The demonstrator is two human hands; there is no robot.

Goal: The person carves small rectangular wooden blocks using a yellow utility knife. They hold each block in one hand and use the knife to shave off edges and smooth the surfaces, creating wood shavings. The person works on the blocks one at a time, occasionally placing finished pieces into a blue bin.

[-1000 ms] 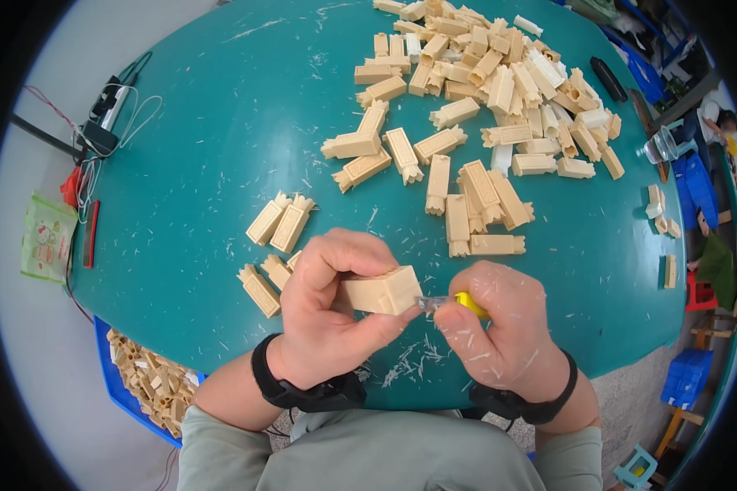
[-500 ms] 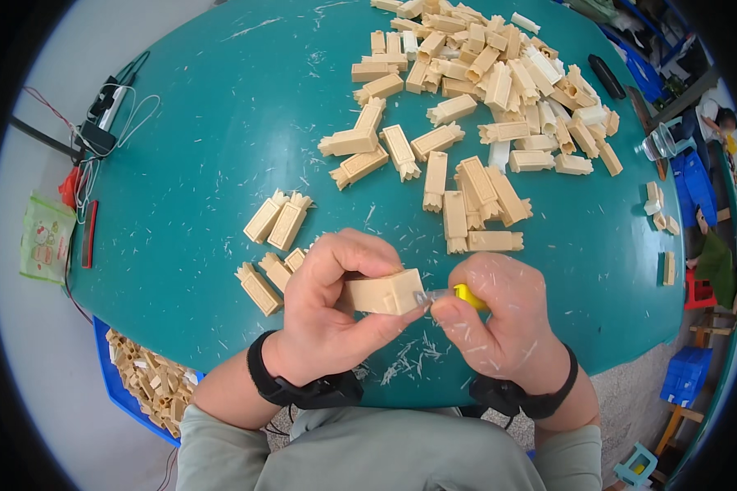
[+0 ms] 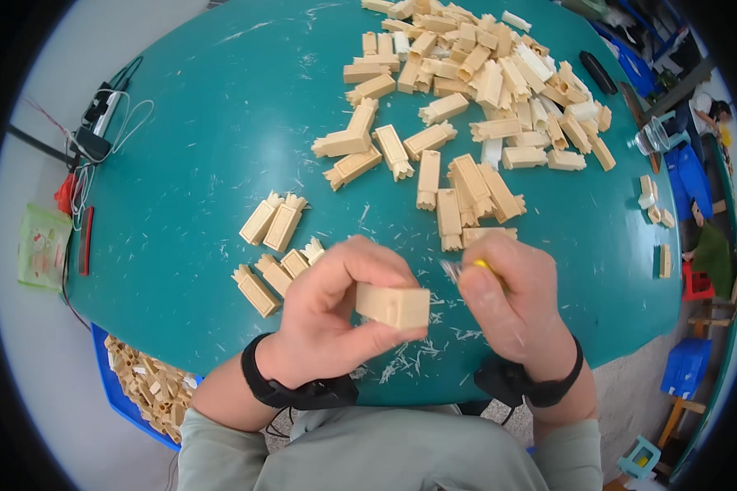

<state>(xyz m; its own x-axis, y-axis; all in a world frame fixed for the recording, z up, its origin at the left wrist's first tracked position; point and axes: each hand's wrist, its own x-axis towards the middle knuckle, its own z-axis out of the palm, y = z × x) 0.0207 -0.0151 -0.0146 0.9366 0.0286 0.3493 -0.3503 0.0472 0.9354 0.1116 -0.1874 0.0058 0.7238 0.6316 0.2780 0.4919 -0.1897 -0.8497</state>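
My left hand [image 3: 336,315] is closed round a beige rectangular plastic piece [image 3: 395,308], its smooth end turned to the right. In my right hand [image 3: 512,299] is a small knife [image 3: 451,268]; its thin blade points left, and a bit of yellow handle shows between the fingers. Blade and piece are apart. Pale shavings [image 3: 413,356] lie on the green table [image 3: 188,164] beneath the hands. Just beyond my left hand, several like pieces [image 3: 255,290] with jagged ends lie in a small group.
A large heap of beige and white pieces [image 3: 499,74] covers the far right of the table. A clear jar [image 3: 652,137] stands by the right edge. Lower left, a blue bin [image 3: 119,393] is full of pieces. A power strip [image 3: 102,110] with cables lies at the left.
The knife blade has come away from the piece's end, my right hand moving up and to the right. The piece has turned slightly in my left hand.
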